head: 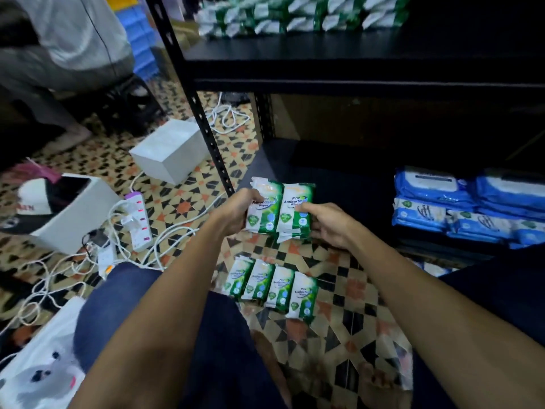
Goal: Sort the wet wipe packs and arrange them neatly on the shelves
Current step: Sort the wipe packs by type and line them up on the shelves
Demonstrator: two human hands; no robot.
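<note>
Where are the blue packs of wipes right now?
In the head view, the blue wipe packs are stacked at the right on the bottom shelf, to the right of the green packs held in both hands.

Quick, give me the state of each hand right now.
Left hand: grip closed on the left side of the green wipe packs.
Right hand: grip closed on the right side of the same packs.

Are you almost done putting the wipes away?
Partly. Green packs on the upper shelf and blue packs on the lower shelf look done. The left hand and right hand hold green packs. Four packs on the floor remain.
</note>
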